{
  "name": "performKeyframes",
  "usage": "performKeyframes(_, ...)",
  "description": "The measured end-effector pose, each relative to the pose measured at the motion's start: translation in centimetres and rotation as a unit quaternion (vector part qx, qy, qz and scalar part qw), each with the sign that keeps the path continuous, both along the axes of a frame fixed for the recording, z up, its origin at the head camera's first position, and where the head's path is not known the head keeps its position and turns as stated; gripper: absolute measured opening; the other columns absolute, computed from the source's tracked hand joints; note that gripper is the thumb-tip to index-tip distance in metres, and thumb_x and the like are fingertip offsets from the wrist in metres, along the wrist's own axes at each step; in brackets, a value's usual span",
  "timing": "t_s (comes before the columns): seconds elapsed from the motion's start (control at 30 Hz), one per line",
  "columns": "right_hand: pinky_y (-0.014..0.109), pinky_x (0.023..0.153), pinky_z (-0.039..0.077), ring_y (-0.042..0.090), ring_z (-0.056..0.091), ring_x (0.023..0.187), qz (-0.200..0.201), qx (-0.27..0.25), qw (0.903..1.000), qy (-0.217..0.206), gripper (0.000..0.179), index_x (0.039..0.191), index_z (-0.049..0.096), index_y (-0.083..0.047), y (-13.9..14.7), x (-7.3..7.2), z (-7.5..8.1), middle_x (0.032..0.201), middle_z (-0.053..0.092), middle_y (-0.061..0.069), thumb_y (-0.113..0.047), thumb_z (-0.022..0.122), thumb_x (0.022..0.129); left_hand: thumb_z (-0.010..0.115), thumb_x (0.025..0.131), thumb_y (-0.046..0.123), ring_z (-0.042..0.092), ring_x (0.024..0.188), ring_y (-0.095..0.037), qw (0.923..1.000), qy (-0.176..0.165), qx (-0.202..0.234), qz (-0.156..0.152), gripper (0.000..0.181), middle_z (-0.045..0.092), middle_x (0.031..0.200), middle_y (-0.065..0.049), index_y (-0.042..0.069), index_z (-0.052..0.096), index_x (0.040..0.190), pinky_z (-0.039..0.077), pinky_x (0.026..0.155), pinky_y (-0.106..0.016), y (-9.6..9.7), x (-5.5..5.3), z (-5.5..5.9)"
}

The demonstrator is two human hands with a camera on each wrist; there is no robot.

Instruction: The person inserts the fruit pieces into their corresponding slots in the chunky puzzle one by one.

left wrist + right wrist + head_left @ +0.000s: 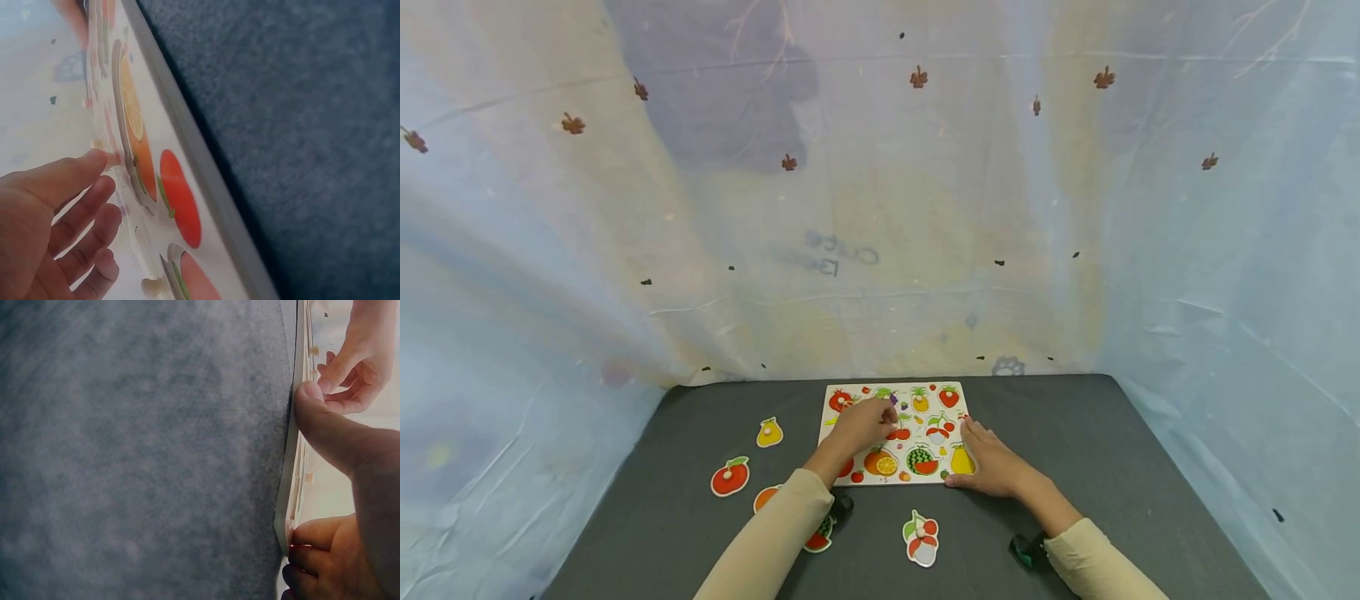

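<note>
"Well, why is the right hand [996, 467] spread round a corner of the fruit board [925, 481]?"

"Probably to steady it: fingers stretched along one edge, thumb against the near edge, nothing clenched."

"And the left hand [867, 422]?"

"Over the board's middle, fingers loosely bent with gaps between. A fingertip sits right by a pale knob [114, 160], but I can't tell whether it has hold of it."

"The loose pieces?"

"Left of those left fingers lie a pear piece [770, 432] and a red piece [730, 479], knobs up, presumably for pinching. A red-and-white piece [922, 546] lies nearer the person than either hand's fingers."

"What's hidden?"

"The left sleeve [775, 533] cuts off an orange piece [763, 498] and a watermelon piece [819, 541]. Beneath the left fingers, the board's pictures are partly covered."
</note>
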State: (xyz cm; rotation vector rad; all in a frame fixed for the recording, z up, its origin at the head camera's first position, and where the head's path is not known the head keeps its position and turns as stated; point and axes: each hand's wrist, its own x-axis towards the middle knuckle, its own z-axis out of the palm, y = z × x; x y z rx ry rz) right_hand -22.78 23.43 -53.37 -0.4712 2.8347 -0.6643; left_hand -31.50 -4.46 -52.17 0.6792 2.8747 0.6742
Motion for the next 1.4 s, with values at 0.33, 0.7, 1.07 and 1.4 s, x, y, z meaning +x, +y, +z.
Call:
performKeyframes(0.33, 0.06, 0.128, 0.018, 0.046, 0.022, 0.161, 0.007, -0.002, 1.0, 0.001, 0.115, 0.165, 0.025, 0.01, 0.1, -0.1, -0.2, 0.173, 0.023, 0.029, -0.056, 0.082, 0.091, 0.078, 0.101, 0.03, 0.063, 0.081, -0.006, 0.9997, 0.015, 0.001, -0.018, 0.009, 0.071, 0.098, 0.012, 0.024, 0.074, 0.105, 0.053, 0.071, -0.03, -0.5, 1.4, 0.2)
performKeyframes(0.7, 0.059, 0.129, 0.018, 0.044, 0.02, 0.162, 0.013, 0.012, 0.9998, 0.003, 0.115, 0.165, 0.023, 0.009, 0.3, -0.4, -0.4, 0.174, 0.021, 0.028, -0.059, 0.079, 0.092, 0.08, 0.1, 0.03, 0.064, 0.085, -0.006, 0.9971, 0.045, -0.008, -0.06, 0.014, 0.073, 0.105, 0.008, 0.022, 0.074, 0.109, 0.053, 0.073, -0.029, -0.5, 4.6, 1.4)
performKeyframes(1.07, 0.06, 0.129, 0.018, 0.045, 0.021, 0.162, 0.011, 0.008, 0.9999, 0.003, 0.116, 0.165, 0.024, 0.01, 0.2, -0.4, -0.4, 0.173, 0.022, 0.029, -0.059, 0.081, 0.091, 0.082, 0.098, 0.032, 0.061, 0.081, -0.001, 0.9916, 0.087, -0.013, -0.095, 0.014, 0.071, 0.101, 0.011, 0.024, 0.075, 0.107, 0.05, 0.069, -0.024, -0.5, 7.1, 0.6)
performKeyframes(1.4, 0.06, 0.128, 0.019, 0.046, 0.022, 0.161, 0.008, 0.004, 1.0, 0.002, 0.116, 0.164, 0.025, 0.012, 0.1, -0.3, -0.1, 0.172, 0.023, 0.031, -0.057, 0.082, 0.09, 0.084, 0.096, 0.034, 0.061, 0.081, 0.0, 0.9868, 0.107, -0.011, -0.121, 0.015, 0.071, 0.095, 0.015, 0.026, 0.074, 0.104, 0.052, 0.073, -0.023, -0.4, 8.9, 0.3)
